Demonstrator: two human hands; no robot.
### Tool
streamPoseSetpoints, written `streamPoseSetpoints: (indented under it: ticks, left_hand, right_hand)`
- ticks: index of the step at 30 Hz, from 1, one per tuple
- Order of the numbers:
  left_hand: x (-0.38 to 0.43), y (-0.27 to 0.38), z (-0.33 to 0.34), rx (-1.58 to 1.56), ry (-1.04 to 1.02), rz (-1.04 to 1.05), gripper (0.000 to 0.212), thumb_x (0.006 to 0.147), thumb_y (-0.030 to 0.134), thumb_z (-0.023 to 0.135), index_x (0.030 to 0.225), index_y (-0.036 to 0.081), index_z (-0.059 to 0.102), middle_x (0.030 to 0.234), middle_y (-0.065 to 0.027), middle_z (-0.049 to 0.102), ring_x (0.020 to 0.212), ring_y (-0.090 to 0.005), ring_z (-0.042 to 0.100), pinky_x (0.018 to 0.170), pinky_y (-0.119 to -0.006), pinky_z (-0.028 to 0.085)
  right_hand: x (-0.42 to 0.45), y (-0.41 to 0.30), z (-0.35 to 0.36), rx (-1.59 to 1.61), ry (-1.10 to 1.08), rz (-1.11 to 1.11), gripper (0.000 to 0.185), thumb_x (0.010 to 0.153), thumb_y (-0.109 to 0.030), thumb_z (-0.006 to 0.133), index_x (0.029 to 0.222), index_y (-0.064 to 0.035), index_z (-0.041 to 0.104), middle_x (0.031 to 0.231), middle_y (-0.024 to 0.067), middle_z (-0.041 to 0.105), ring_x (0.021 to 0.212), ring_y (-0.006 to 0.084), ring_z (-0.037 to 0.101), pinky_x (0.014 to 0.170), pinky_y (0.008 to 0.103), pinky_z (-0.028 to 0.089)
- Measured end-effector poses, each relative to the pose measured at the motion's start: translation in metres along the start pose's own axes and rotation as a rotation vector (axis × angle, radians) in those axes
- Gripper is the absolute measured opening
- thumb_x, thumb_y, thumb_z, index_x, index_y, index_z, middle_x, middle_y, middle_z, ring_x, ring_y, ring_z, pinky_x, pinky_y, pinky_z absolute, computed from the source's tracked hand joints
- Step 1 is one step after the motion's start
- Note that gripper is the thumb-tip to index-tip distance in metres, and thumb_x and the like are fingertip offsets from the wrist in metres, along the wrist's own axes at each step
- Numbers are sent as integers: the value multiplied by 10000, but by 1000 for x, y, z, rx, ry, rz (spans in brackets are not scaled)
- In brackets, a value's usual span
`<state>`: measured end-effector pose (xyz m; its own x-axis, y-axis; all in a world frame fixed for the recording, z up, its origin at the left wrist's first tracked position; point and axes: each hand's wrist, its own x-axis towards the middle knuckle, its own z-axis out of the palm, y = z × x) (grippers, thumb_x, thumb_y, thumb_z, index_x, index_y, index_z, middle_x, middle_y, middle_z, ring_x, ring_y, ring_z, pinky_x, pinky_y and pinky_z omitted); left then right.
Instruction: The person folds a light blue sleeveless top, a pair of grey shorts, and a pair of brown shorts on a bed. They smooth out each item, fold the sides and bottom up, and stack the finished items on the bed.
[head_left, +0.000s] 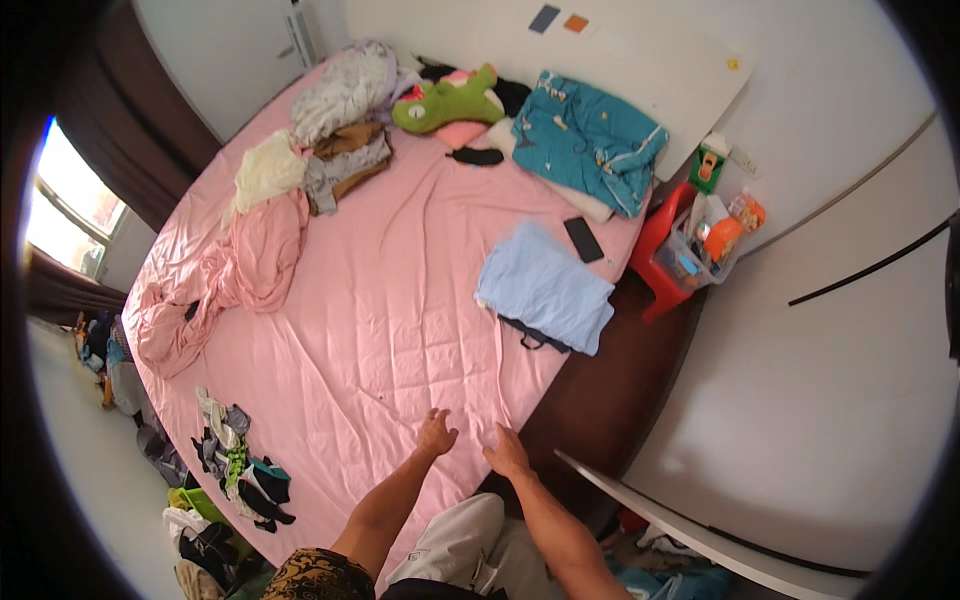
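A pink fitted sheet (360, 300) with creases covers the bed before me. My left hand (436, 433) is over the sheet near the bed's front edge, fingers apart, holding nothing. Beside it on the right, my right hand (508, 452) is at the edge of the sheet; whether its fingers pinch the cloth I cannot tell. Farther on lies a folded light-blue cloth (544, 285) on top of a dark one, with a black phone (583, 239) by its corner. A teal patterned quilt (589, 142) is folded near the headboard.
A green plush toy (450, 103), crumpled clothes (349, 161) and a pink cloth (259, 255) lie on the bed's far and left parts. Small garments (240, 469) are heaped at the lower left. A red chair (660, 259) holds a plastic bin (694, 259). An open cabinet door (675, 517) juts in at the lower right.
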<state>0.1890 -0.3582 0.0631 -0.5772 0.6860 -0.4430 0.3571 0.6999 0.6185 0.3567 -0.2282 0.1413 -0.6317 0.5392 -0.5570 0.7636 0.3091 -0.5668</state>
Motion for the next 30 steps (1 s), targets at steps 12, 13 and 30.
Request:
streamPoseSetpoints:
  ticks: [12,13,30]
  left_hand:
    - [38,17,2,444,-108,-63,982,788,615,633,1569,211,195,1628,-196,104,1487,-434,86,1155,-651,75]
    - [32,9,-3,503,-135,-67,1024,785,675,607,1584,225,153,1640,-185,67,1500,-430,33,1150,-670,30]
    - [106,-71,-47,95,191,182,725,795,371,689,1408,84,430,1451,-246,405,1278,-469,435,1063,-488,404]
  right_hand:
    - [46,10,29,87,107,-85,705,832,-285,645,1426,20,419,1458,253,432,1377,357,397,1148,418,324]
    - [46,-4,24,109,88,-89,702,831,-277,641,1423,28,418,1456,256,434,1379,356,395,1148,416,324]
    - [155,-88,74,3,288,-252,567,811,-233,642,1303,30,536,1278,278,569,1215,407,530,1052,447,420]
